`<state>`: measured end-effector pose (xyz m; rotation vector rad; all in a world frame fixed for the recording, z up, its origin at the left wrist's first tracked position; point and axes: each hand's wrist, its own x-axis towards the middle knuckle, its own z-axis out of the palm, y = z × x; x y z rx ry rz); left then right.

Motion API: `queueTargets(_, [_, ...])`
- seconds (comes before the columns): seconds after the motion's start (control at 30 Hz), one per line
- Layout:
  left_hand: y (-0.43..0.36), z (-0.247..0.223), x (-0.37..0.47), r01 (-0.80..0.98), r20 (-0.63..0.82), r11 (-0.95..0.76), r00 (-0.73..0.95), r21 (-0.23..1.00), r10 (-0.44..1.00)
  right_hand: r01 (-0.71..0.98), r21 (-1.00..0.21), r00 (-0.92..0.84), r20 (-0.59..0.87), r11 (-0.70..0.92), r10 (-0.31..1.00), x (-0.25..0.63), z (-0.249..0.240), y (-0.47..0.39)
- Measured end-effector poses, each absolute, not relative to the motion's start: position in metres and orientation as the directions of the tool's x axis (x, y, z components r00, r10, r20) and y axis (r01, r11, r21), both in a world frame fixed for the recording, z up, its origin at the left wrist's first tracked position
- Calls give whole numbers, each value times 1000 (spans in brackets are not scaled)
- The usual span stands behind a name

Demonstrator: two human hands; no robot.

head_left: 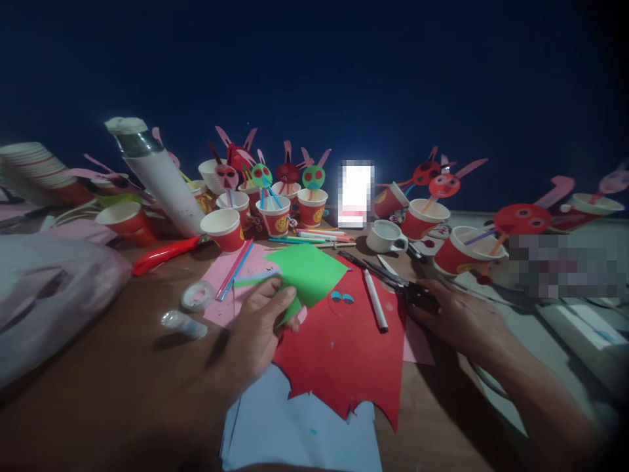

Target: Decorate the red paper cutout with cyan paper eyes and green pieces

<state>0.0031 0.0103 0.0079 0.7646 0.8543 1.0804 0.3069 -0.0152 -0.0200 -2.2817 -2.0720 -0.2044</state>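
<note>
Between the thumb and fingers of my left hand (265,321) is a sheet of green paper (312,272), held above the desk. A narrow strip sticks out to the left of that hand. My right hand (452,308) is closed around the black handles of a pair of scissors (393,275), whose blades point up and left. Under both lies a red sheet of paper (344,354) with ragged cut edges. Two small blue paper pieces (342,298) and a white marker (376,301) rest on it. Blue-white sheets (299,432) lie beneath the red one.
Several red paper cups (272,219) with paper animal faces on straws line the back. A white mug (386,237), a tape roll (196,296), a small clear bottle (183,324) and a red-handled tool (164,255) lie around. A plastic bag (59,295) fills the left.
</note>
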Motion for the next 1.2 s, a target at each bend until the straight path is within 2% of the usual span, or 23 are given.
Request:
queueTargets(0.13, [9,8,5,-407,-228,310,237,860,944,997,78,0,198,-15,980,304,-14,-19])
queueTargets(0.23, [7,8,8,-384,-238,315,235,868,942,998,43,-63,360,51,931,286,-1,-25])
queueTargets(0.33, [3,9,11,-359,-282,355,241,863,929,937,-13,-290,531,350,796,256,13,-34])
queueTargets(0.4, [1,11,13,-353,-313,383,242,853,919,851,-9,-433,554,525,711,234,21,-40])
queueTargets(0.5, [-2,13,16,-366,-323,398,252,841,912,745,19,-554,576,667,602,206,28,-43])
queueTargets(0.7, [-5,10,21,-451,-292,399,291,798,911,690,5,-601,562,724,569,177,22,-30])
queueTargets(0.87, [-6,7,17,-440,-291,401,296,804,910,689,7,-591,584,725,557,174,13,-23])
queueTargets(0.93, [-5,7,15,-440,-301,411,300,798,905,683,-78,-541,614,727,575,176,13,-26])
queueTargets(0.97, [-5,6,14,-445,-308,417,299,792,903,679,-160,-493,624,716,607,178,13,-27])
queueTargets(1.03, [-3,5,13,-454,-323,426,288,782,901,659,-409,-328,598,631,731,181,13,-30])
queueTargets(1.13, [-2,3,12,-457,-330,427,281,780,901,461,-828,-50,335,319,941,184,13,-31])
queueTargets(1.2, [-2,1,13,-462,-327,424,278,779,904,228,-966,24,130,121,991,185,13,-29])
